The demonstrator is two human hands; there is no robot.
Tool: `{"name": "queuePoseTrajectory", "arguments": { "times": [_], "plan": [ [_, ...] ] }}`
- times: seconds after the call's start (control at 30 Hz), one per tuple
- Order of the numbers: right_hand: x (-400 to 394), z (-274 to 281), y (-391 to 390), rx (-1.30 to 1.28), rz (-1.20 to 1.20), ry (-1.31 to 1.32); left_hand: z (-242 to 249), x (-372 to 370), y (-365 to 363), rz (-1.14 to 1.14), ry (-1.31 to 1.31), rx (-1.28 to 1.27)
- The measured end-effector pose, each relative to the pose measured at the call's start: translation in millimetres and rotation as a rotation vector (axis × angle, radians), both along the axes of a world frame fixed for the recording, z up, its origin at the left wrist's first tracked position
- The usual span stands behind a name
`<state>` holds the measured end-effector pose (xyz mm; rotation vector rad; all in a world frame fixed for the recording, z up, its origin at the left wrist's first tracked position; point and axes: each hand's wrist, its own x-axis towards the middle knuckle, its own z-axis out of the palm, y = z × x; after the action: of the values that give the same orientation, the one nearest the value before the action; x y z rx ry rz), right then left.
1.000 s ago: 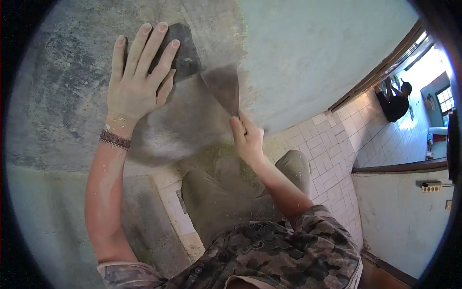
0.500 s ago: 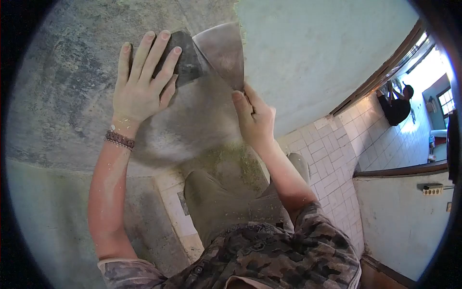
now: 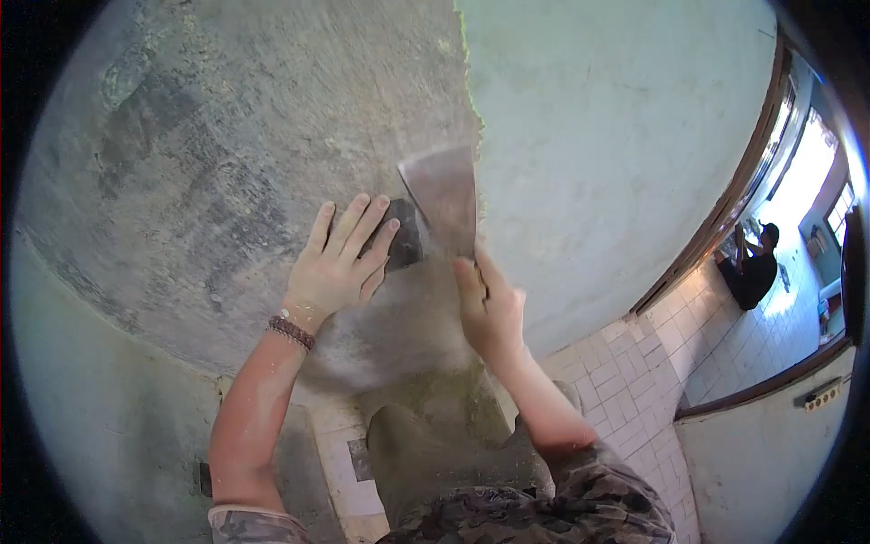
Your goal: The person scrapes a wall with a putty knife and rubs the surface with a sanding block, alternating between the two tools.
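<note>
My left hand [image 3: 333,258], dusty and with fingers spread, lies flat over a dark rectangular block [image 3: 405,234] against the rough grey wall patch [image 3: 272,118]. The block's right part shows beside my fingertips; its left part is hidden under them. Just to the right, my right hand [image 3: 491,308] is closed round the handle end of a wide metal scraper [image 3: 446,195]. The scraper's blade points up, near the border between grey plaster and the pale green wall [image 3: 616,136]. A braided bracelet [image 3: 292,333] circles my left wrist.
Below are my knees and a pale tiled floor [image 3: 625,381]. At the right, a person [image 3: 752,267] in dark clothes crouches beyond a brown door frame [image 3: 725,213]. A socket strip [image 3: 823,396] is on the lower right wall.
Both hands, with the block and scraper, appear lower and further right in the view. The view has shifted too, showing more wall above. Both hands keep their poses.
</note>
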<state>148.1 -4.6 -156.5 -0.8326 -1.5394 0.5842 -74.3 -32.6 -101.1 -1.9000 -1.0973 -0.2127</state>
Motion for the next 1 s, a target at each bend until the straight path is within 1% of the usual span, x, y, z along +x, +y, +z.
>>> {"name": "queuePoseTrajectory", "arguments": {
  "times": [0.03,0.13,0.17,0.2,0.27,0.3,0.33,0.37,0.43,0.53,0.6,0.67,0.73,0.77,0.83,1.0],
  "plan": [
    [0,-7,0,0.03,-0.036,-0.015,0,0,1,-0.007,-0.01,-0.006],
    [9,64,6,-0.029,0.024,-0.009,-4,-1,4,0.003,0.007,0.018],
    [10,80,11,-0.029,0.023,-0.012,-5,0,4,0.003,0.003,0.018],
    [10,94,15,0.081,-0.001,-0.072,-4,1,3,0.008,0.004,0.012],
    [10,96,11,0.207,-0.026,-0.124,-1,0,2,0.013,0.01,0.022],
    [11,78,1,0.144,-0.034,-0.079,-1,0,2,-0.002,-0.001,0.0],
    [11,75,-6,0.081,-0.039,-0.037,-1,-1,3,-0.016,-0.015,-0.022],
    [12,76,-5,0.091,-0.036,-0.04,-1,-1,4,-0.013,-0.018,-0.012],
    [16,83,-10,-0.052,0.023,-0.08,-3,-1,3,-0.016,-0.011,-0.007],
    [16,121,-3,-0.082,0.059,-0.068,-1,1,2,-0.014,0.001,0.006],
    [18,105,-11,-0.079,0.067,-0.062,0,0,1,-0.012,-0.001,-0.01],
    [19,103,-11,-0.075,0.071,-0.065,0,1,3,-0.015,-0.011,-0.024],
    [19,110,-10,0.072,0.093,-0.067,0,1,2,-0.021,0.007,0.01],
    [20,111,-11,0.066,0.092,-0.071,-2,2,2,-0.022,0.002,0.004],
    [18,117,-13,-0.064,0.111,-0.014,0,2,2,-0.024,0.0,0.011],
    [24,116,-15,-0.126,0.123,-0.052,-2,1,3,-0.034,-0.022,-0.02]
  ]
}}
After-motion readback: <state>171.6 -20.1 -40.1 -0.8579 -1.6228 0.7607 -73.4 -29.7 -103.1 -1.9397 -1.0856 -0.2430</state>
